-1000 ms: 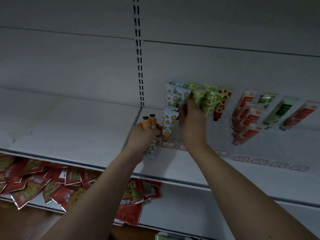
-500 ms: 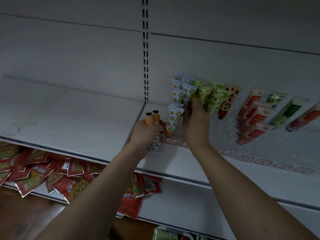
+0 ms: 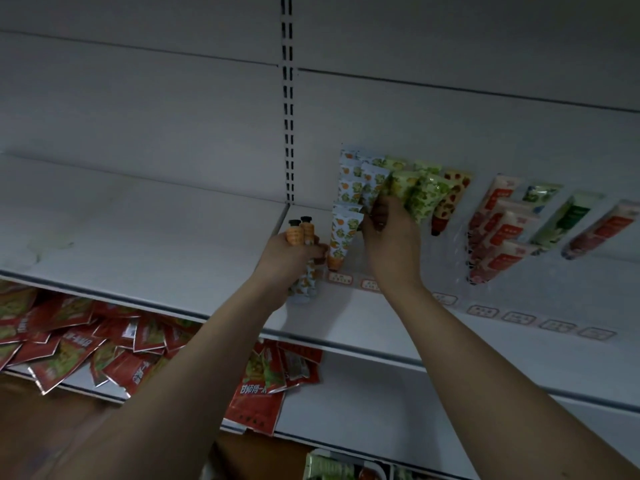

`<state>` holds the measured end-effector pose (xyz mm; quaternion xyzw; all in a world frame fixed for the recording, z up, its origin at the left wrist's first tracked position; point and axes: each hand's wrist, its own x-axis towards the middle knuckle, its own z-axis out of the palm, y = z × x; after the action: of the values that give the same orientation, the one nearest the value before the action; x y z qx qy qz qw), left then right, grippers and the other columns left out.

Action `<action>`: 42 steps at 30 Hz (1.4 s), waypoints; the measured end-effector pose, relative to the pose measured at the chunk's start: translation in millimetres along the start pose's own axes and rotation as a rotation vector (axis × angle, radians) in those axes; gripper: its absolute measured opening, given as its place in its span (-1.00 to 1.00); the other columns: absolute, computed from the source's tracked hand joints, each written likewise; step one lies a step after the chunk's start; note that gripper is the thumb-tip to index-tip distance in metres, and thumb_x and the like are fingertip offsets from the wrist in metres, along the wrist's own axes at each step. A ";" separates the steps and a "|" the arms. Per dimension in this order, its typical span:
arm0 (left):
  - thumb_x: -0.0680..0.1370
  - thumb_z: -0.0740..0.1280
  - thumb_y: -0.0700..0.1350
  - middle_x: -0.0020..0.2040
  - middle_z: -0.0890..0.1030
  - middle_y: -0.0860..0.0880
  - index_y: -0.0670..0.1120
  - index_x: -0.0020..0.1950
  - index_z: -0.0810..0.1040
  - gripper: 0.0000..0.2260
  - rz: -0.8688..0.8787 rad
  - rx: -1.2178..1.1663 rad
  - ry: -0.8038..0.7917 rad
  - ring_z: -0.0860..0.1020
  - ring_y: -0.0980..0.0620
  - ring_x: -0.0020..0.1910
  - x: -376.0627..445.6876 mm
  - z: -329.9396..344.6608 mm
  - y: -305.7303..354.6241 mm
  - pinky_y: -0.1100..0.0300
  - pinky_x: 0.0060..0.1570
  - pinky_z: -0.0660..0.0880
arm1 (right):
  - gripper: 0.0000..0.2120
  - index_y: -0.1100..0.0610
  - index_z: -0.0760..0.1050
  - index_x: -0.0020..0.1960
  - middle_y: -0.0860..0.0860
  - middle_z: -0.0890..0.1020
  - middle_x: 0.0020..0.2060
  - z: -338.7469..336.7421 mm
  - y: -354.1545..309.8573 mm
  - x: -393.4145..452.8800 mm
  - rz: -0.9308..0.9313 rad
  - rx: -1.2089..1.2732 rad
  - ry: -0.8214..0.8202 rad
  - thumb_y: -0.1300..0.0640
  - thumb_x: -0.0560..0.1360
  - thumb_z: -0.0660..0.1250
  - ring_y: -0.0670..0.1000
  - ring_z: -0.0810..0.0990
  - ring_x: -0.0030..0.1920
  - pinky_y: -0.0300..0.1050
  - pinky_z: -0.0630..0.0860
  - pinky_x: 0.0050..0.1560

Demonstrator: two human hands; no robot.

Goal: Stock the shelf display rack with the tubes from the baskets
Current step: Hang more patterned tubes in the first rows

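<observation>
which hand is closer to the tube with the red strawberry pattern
Right. The right hand sits just left of the strawberry tube, among green tubes; the left hand is farther left.

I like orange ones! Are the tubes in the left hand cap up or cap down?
Cap up: two orange-patterned tubes show black caps above the left hand.

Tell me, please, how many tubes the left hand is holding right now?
2 can be counted: both stand cap-up in the left hand, one tube on the left, the other tube beside it. More may be hidden behind the fingers.
</observation>
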<state>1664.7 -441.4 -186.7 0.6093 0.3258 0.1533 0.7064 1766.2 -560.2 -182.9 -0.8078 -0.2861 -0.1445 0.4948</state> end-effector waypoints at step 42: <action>0.58 0.33 -0.14 0.14 0.64 -0.22 -0.31 0.20 0.58 -0.71 0.081 -0.271 -0.410 0.63 -0.10 0.09 -62.0 -19.0 22.7 0.16 0.02 0.59 | -0.83 0.31 0.54 0.08 0.14 0.65 0.01 -20.7 -104.4 -95.2 0.962 1.394 -0.027 0.43 0.54 0.26 0.00 0.64 0.01 -0.22 0.61 0.02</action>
<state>1610.6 -460.3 -148.8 0.5399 0.1274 0.0967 0.8264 1628.3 -572.6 -147.5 -0.3535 0.0592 0.3007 0.8838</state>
